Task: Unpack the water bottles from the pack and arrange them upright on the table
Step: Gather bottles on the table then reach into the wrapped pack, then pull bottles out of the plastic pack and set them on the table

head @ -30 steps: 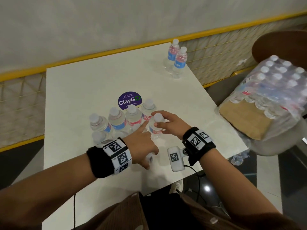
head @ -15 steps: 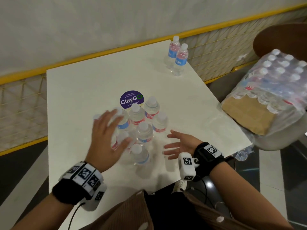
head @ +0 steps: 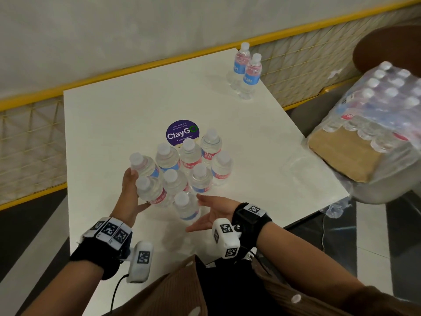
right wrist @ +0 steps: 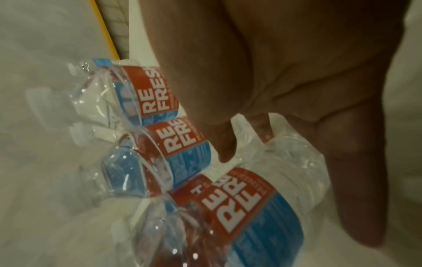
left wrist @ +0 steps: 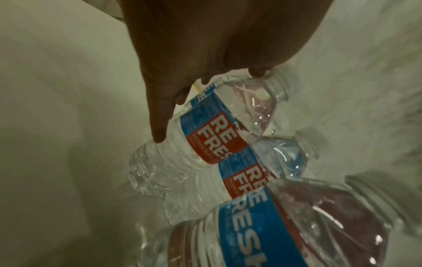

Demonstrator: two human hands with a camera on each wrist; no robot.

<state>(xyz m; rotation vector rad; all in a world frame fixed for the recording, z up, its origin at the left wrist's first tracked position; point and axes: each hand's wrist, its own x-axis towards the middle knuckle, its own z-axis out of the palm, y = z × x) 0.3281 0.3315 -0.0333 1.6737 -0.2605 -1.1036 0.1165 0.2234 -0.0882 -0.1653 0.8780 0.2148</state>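
Left hand (head: 130, 197), raised above the cluster half a second ago, now lowered against its left flank, fingers straight and loosely spread, palm pressed to the front-left bottle (head: 152, 192) (left wrist: 194, 142), fingertip reaching the one behind it. Nothing gripped. Right hand (head: 213, 213) (right wrist: 297, 90) moved in closer from the near right, palm turned inward and open, fingers straight, beside the nearest bottle (head: 185, 206) (right wrist: 246, 207); contact with it impossible to judge. Nothing held there either.

Between the two hands, nine capped water bottles (head: 182, 172) standing upright in a tight cluster on the white bench (head: 114, 124), bunched closer than before, red-and-blue labels facing various ways. Just behind the cluster, a round purple ClayGo sticker (head: 182, 132). Well apart at the far right corner of the bench, two more upright bottles (head: 245, 73), touching each other, unchanged. Off the bench to the right, the shrink-wrapped pack (head: 373, 124) of remaining bottles, tilted, on a cardboard tray.
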